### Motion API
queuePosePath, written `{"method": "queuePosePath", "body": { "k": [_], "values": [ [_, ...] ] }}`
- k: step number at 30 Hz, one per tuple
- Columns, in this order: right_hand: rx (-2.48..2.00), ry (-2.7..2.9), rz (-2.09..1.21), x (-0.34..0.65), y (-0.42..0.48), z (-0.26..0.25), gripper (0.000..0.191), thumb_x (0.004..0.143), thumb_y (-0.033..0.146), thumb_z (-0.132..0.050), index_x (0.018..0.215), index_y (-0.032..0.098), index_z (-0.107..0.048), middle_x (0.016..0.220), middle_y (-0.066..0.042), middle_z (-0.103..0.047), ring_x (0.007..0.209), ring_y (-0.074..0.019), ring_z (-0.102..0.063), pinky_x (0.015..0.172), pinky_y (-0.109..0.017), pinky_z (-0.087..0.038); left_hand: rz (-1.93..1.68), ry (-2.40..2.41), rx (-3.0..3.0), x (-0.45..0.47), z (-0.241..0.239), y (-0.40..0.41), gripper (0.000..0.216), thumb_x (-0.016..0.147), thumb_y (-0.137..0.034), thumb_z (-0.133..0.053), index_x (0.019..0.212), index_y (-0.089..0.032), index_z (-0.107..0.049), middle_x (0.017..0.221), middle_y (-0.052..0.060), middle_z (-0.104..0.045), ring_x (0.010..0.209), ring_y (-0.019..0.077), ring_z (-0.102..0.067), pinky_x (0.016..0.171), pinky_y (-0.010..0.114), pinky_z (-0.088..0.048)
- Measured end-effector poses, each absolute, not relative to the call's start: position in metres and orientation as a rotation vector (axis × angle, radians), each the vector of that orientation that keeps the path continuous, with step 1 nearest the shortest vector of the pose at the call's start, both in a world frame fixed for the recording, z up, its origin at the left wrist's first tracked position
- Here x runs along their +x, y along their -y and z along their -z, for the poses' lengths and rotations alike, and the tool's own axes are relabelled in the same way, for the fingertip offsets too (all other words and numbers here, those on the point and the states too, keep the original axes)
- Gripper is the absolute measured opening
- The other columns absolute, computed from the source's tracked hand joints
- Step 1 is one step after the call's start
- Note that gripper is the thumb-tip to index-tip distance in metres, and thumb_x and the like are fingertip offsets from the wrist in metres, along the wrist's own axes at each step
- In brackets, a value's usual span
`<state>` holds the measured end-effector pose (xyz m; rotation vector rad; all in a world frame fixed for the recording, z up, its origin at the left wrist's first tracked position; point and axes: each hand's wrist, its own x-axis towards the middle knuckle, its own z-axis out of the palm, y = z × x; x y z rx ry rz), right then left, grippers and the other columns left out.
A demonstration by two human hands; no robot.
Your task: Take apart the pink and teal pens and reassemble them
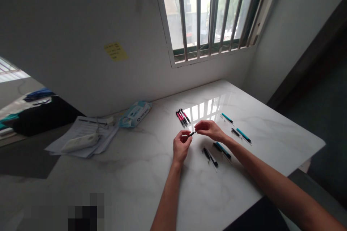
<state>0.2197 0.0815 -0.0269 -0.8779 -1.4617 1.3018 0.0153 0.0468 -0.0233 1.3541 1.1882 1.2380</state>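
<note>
My left hand (181, 146) is closed, thumb and fingers pinching a short black pen part (192, 134) that points up to the right. Close to its far end, my right hand (209, 130) has its fingertips pressed together; whatever small piece they pinch is too tiny to name. Just beyond both hands, several red and black pens (183, 117) lie side by side. Beneath my right forearm are a turquoise pen barrel (223, 149) with black parts, and a black and white pen barrel (212, 158) beside a thin refill. Farther right rest more turquoise barrels (244, 135) with loose parts.
A blue and white wipes pack (135, 114) lies against the wall. Left of it, papers (81, 133) carry a white device (81, 142). The white marble-patterned table (130, 187) ends at a right-hand corner. Above it are a barred window (211, 18) and a yellow note (116, 51).
</note>
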Motion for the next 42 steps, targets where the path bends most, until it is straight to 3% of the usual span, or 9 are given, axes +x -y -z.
{"method": "queuePosePath", "body": {
  "k": [21,30,35,42],
  "values": [
    [-0.906,1.483,-1.309,0.22,-0.077,0.019,0.03,0.078,0.035,-0.085,0.101,0.019,-0.077,0.097,-0.006,-0.08,0.094,-0.022,-0.076,0.093,-0.037,-0.058,-1.2,-1.184,1.325,0.015,0.022,-0.047,0.023,0.076,-0.026,-0.079,0.097,-0.018,-0.073,0.092,0.004,-0.074,0.076,0.0147,-0.069,0.07,0.023,-0.052],
    [-1.04,1.65,-1.123,0.222,-0.072,0.011,0.029,0.087,0.044,-0.078,0.102,0.019,-0.078,0.093,-0.006,-0.079,0.085,-0.0208,-0.074,0.081,-0.032,-0.057,-1.209,-1.168,1.302,0.016,0.022,-0.047,0.024,0.075,-0.025,-0.08,0.097,-0.018,-0.074,0.091,0.004,-0.073,0.077,0.0148,-0.069,0.071,0.023,-0.051],
    [-1.001,1.679,-1.155,0.223,-0.071,0.009,0.028,0.086,0.04,-0.079,0.106,0.02,-0.078,0.096,-0.006,-0.08,0.089,-0.0211,-0.075,0.084,-0.032,-0.057,-1.208,-1.162,1.286,0.015,0.022,-0.047,0.024,0.075,-0.026,-0.081,0.097,-0.018,-0.073,0.092,0.004,-0.073,0.077,0.0144,-0.069,0.07,0.022,-0.05],
    [-1.149,1.839,-0.958,0.224,-0.07,0.008,0.029,0.094,0.046,-0.069,0.091,0.019,-0.08,0.08,-0.003,-0.077,0.072,-0.0168,-0.067,0.068,-0.027,-0.048,-1.198,-1.17,1.283,0.015,0.021,-0.047,0.024,0.075,-0.027,-0.081,0.096,-0.019,-0.074,0.091,0.003,-0.074,0.078,0.0154,-0.071,0.07,0.023,-0.051]
  ]
}}
